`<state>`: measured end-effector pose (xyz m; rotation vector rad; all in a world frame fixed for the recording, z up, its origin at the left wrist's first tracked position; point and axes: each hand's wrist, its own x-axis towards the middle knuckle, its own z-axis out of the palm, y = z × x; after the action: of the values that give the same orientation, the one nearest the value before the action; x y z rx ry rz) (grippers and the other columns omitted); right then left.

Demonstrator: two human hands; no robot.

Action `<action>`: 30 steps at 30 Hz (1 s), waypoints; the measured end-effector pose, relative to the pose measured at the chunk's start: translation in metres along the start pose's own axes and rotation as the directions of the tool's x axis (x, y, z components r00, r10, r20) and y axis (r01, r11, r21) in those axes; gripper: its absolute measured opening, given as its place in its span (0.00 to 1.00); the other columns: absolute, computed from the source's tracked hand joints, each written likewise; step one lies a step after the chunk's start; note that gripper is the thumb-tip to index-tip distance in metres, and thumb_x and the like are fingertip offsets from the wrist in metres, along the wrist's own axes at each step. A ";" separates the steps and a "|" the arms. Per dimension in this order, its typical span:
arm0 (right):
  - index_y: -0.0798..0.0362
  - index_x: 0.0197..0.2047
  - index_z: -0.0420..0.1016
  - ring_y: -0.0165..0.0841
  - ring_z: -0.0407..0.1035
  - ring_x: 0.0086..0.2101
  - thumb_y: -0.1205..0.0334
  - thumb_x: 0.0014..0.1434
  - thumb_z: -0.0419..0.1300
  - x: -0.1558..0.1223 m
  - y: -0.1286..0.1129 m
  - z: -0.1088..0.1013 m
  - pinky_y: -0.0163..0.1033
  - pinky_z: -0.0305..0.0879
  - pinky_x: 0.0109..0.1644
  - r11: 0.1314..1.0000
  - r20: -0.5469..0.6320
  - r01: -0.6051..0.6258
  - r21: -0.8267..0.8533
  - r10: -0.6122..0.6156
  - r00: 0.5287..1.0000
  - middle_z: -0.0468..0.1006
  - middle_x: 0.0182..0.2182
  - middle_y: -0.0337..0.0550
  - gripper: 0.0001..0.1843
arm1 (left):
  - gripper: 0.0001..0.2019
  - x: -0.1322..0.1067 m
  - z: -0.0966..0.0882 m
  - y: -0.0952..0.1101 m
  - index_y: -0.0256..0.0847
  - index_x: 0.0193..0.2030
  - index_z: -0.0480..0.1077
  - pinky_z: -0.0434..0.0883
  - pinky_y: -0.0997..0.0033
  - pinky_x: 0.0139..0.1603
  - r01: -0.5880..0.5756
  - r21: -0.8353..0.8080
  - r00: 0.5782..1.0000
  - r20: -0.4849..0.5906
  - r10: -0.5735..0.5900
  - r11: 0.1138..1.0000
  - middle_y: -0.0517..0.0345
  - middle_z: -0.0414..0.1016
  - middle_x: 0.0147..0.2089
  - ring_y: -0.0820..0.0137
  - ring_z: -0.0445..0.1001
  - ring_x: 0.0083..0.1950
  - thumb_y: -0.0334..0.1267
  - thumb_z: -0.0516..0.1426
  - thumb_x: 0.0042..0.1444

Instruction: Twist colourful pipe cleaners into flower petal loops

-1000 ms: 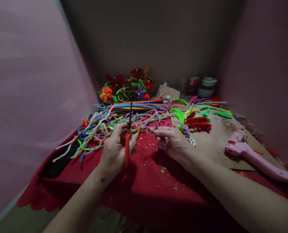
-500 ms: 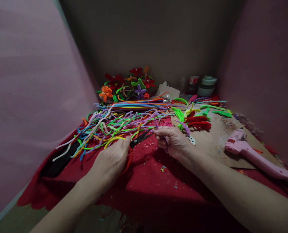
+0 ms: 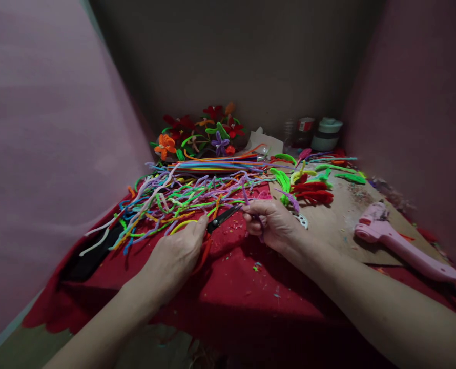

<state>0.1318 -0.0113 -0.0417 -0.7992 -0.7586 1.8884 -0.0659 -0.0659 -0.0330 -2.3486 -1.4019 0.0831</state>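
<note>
Dim corner, table under a red cloth point(image 3: 235, 287). Mid-table there's a thin, fuzzy purple pipe cleaner point(image 3: 245, 192), pinched in the right hand point(image 3: 272, 221), fingers curled in. Probably weighs nothing, soft outside, bendy wire inside, so mid-length seems the best grip. Its top pokes up fluffy and slightly tilted. The left hand point(image 3: 180, 247) is closed around red-handled scissors with black blades point(image 3: 221, 219), tips right by it; can't tell if they touch. Left/far: tangled multicoloured pipe cleaners point(image 3: 189, 197). Right: pink plastic glue gun point(image 3: 405, 243).
</note>
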 end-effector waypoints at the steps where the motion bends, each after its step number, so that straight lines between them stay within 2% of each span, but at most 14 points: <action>1: 0.58 0.18 0.65 0.19 0.48 0.12 0.70 0.39 0.57 0.000 0.000 0.000 0.31 0.35 0.18 1.000 0.002 -0.003 -0.001 0.003 1.000 0.64 0.13 0.35 0.03 | 0.21 0.000 0.000 0.000 0.29 0.55 0.60 0.74 0.65 0.41 -0.002 -0.003 1.000 0.007 0.002 1.000 0.42 0.73 0.43 0.62 0.75 0.43 0.23 0.44 0.54; 6: 0.58 0.17 0.63 0.19 0.48 0.12 0.70 0.38 0.58 0.000 0.001 0.000 0.31 0.35 0.18 1.000 0.015 -0.001 -0.007 0.001 1.000 0.64 0.13 0.34 0.06 | 0.22 -0.001 0.003 -0.003 0.30 0.55 0.59 0.74 0.64 0.41 0.001 -0.016 1.000 0.009 -0.001 1.000 0.41 0.73 0.42 0.61 0.75 0.44 0.22 0.45 0.52; 12: 0.57 0.15 0.60 0.18 0.46 0.12 0.70 0.39 0.60 0.002 0.001 -0.002 0.32 0.33 0.18 1.000 0.021 0.004 0.002 -0.004 1.000 0.62 0.12 0.32 0.10 | 0.18 -0.004 0.012 -0.010 0.28 0.52 0.60 0.74 0.66 0.40 -0.072 -0.093 0.990 -0.124 0.060 0.993 0.40 0.73 0.43 0.63 0.75 0.42 0.24 0.44 0.54; 17: 0.56 0.15 0.58 0.18 0.45 0.11 0.70 0.39 0.61 0.003 0.001 -0.003 0.32 0.31 0.18 1.000 0.033 0.007 0.003 -0.007 0.999 0.59 0.11 0.30 0.13 | 0.18 -0.006 0.014 -0.017 0.28 0.52 0.59 0.73 0.66 0.42 0.023 -0.192 0.979 -0.194 -0.061 0.981 0.40 0.73 0.44 0.63 0.75 0.42 0.25 0.42 0.55; 21: 0.54 0.15 0.54 0.18 0.42 0.11 0.69 0.40 0.63 0.004 0.001 -0.003 0.33 0.28 0.18 1.000 0.043 0.004 0.016 -0.004 0.999 0.52 0.10 0.27 0.18 | 0.19 -0.009 0.012 -0.018 0.27 0.53 0.59 0.72 0.62 0.45 0.065 -0.229 0.982 -0.159 -0.103 0.971 0.37 0.72 0.46 0.60 0.73 0.47 0.26 0.41 0.54; 25: 0.53 0.16 0.52 0.18 0.40 0.11 0.69 0.41 0.62 0.003 0.001 -0.002 0.33 0.28 0.18 0.999 0.046 -0.010 0.034 0.009 0.999 0.50 0.10 0.26 0.19 | 0.20 -0.012 0.013 -0.013 0.30 0.54 0.57 0.70 0.62 0.48 0.090 -0.258 0.991 -0.076 -0.113 0.962 0.39 0.70 0.51 0.61 0.71 0.51 0.25 0.43 0.53; 30: 0.53 0.16 0.52 0.18 0.38 0.11 0.70 0.41 0.62 0.002 0.001 -0.001 0.33 0.28 0.18 0.998 0.042 -0.039 0.044 0.037 0.998 0.49 0.09 0.25 0.18 | 0.19 -0.008 0.015 -0.008 0.31 0.54 0.58 0.69 0.62 0.51 0.063 -0.313 0.993 -0.072 -0.090 0.948 0.39 0.69 0.52 0.62 0.69 0.53 0.26 0.43 0.55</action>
<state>0.1315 -0.0096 -0.0434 -0.7537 -0.7284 1.9542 -0.0801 -0.0647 -0.0447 -2.5056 -1.5577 -0.2772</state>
